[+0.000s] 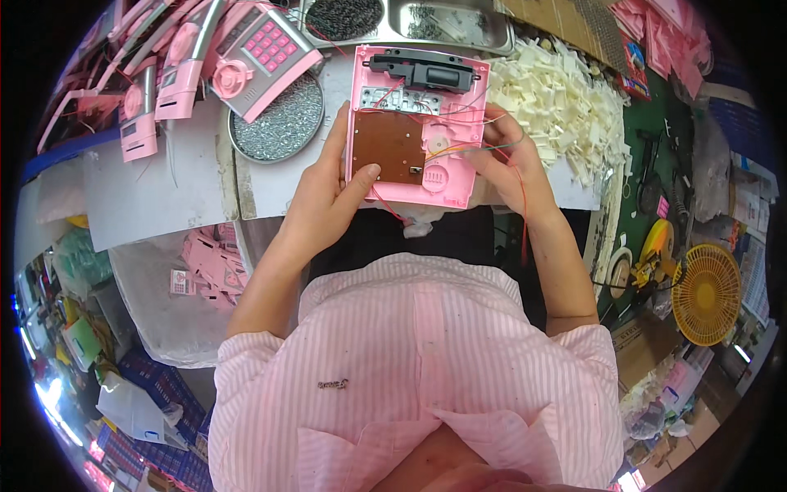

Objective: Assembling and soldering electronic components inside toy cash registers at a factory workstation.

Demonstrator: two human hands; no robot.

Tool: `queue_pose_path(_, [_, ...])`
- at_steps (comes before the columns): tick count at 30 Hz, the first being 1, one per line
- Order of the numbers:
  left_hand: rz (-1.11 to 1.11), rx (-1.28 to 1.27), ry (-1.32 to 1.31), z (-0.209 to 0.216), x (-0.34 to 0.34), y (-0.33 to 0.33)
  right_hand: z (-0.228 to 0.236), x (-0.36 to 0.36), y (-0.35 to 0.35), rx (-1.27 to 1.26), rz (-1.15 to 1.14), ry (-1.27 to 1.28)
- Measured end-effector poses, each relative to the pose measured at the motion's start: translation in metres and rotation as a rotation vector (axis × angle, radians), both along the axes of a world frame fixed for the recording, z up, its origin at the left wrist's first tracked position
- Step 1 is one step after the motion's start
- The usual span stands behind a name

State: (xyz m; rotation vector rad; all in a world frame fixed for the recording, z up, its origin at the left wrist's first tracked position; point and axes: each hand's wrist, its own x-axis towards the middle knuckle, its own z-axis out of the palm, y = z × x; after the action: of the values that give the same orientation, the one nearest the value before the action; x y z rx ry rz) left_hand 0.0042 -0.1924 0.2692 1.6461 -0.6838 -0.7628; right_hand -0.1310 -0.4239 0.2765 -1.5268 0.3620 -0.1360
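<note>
In the head view, the left hand (332, 197) grasps the pink case (402, 194) by its left side, thumb on the brown board (385, 143); the right hand (516, 172) grasps its right side, among wires (459, 149). The case is between screws (279, 131) and white parts (553, 107).

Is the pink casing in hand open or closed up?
Open: inside the pink casing, the brown board, black part and wires lie exposed.

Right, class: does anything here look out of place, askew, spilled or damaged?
The white plastic pieces look almost spilled, heaped loose while small metal parts sit in a round dish. A red wire dangles untidily beside the right hand.
</note>
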Motion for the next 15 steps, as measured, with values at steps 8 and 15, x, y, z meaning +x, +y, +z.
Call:
queue_pose_path(8, [-0.148, 0.526, -0.545, 0.011, 0.006, -0.011, 0.006, 0.001, -0.013, -0.771, 0.015, 0.093])
queue_pose_path(15, [-0.145, 0.143, -0.850, 0.007, 0.006, -0.017, 0.013, 0.008, -0.033, -0.532, 0.132, 0.094])
